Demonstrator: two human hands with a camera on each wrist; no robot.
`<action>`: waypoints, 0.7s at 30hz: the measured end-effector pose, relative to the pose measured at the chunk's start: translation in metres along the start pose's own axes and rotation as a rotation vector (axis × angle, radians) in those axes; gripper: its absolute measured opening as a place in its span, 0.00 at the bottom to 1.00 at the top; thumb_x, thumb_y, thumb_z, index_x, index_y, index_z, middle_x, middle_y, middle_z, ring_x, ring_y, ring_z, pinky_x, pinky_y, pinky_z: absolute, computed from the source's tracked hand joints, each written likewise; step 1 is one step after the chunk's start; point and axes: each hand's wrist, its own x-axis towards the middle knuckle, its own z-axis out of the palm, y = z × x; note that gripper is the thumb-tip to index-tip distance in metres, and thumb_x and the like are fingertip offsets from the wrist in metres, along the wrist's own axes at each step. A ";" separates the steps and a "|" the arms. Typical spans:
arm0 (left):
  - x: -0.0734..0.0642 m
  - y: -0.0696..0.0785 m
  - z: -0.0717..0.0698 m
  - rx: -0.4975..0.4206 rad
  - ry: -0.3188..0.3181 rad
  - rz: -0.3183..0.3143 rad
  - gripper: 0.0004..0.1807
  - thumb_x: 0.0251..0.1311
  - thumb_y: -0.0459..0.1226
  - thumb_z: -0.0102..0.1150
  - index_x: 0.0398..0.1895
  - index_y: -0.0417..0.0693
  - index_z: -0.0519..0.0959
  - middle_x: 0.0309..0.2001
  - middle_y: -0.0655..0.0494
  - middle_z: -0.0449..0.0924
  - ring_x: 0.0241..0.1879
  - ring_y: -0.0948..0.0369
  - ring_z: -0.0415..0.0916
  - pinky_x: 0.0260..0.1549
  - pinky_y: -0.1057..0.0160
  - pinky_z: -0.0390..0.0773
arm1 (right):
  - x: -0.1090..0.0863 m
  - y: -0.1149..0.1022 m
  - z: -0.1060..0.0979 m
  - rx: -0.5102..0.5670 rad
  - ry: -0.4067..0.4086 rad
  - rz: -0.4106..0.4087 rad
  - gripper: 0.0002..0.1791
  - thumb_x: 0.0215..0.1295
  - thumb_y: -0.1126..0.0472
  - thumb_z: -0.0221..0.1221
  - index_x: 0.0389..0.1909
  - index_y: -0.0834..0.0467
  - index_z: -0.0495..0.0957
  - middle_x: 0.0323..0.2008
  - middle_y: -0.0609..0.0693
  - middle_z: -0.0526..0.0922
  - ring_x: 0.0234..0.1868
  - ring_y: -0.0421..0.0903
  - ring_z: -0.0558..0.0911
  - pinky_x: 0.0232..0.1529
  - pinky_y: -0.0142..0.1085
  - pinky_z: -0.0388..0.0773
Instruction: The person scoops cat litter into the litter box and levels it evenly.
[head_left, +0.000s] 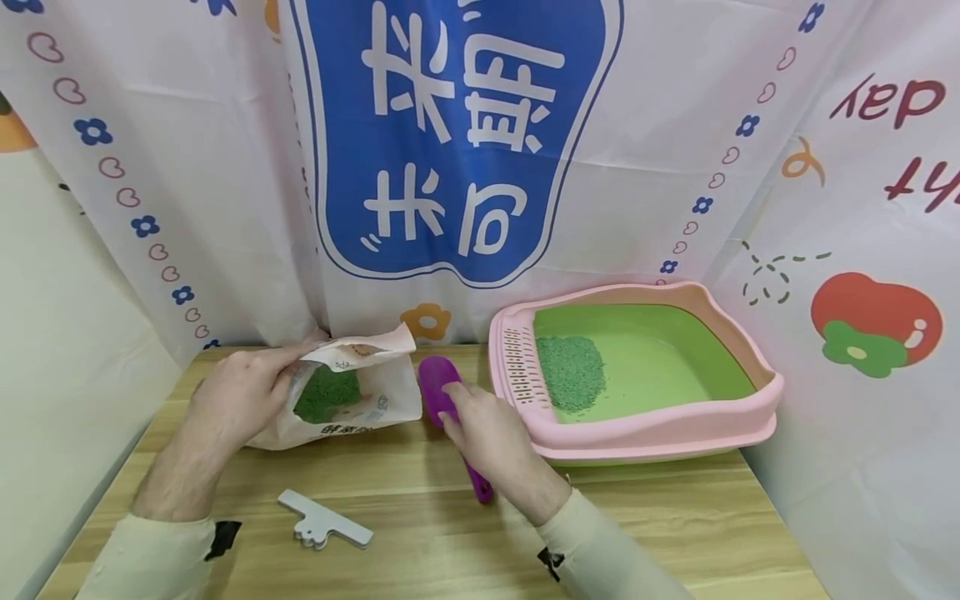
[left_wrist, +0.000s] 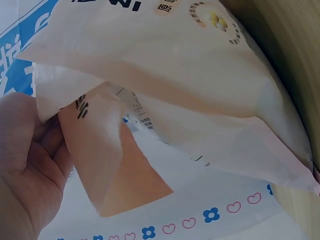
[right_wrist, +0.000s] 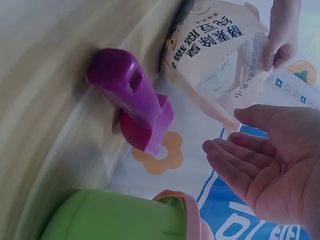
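My left hand pinches the edge of a white cat litter bag, which lies with its mouth towards me and green granules inside. The left wrist view shows the fingers at the bag's folded edge. A purple scoop lies on the table between the bag and the litter box. Above its handle hovers my right hand, palm turned inward. In the right wrist view that hand has its fingers loosely extended, apart from the scoop and holding nothing.
To the right stands a litter box with a pink rim and green base, a heap of green granules at its left end. A grey bag clip lies near the front of the wooden table. A printed cloth hangs behind.
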 end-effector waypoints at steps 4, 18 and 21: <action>0.001 0.001 -0.001 0.004 0.064 0.036 0.24 0.75 0.27 0.68 0.70 0.52 0.92 0.56 0.33 0.95 0.32 0.40 0.92 0.29 0.30 0.88 | 0.010 0.000 -0.004 0.037 -0.020 0.026 0.21 0.82 0.55 0.74 0.68 0.59 0.88 0.56 0.57 0.97 0.51 0.52 0.98 0.52 0.45 0.99; 0.008 -0.006 -0.009 -0.024 0.204 0.117 0.22 0.67 0.22 0.70 0.58 0.48 0.97 0.48 0.36 0.98 0.36 0.33 0.95 0.36 0.27 0.90 | 0.040 0.002 -0.004 0.261 -0.041 0.105 0.20 0.89 0.56 0.67 0.74 0.56 0.87 0.67 0.56 0.94 0.65 0.55 0.95 0.70 0.50 0.94; 0.009 -0.009 -0.012 -0.038 0.198 0.120 0.21 0.67 0.21 0.71 0.57 0.46 0.97 0.48 0.36 0.98 0.39 0.33 0.96 0.39 0.27 0.92 | 0.045 0.003 -0.003 0.335 -0.043 0.113 0.19 0.89 0.57 0.65 0.74 0.56 0.87 0.66 0.57 0.95 0.64 0.56 0.95 0.71 0.52 0.93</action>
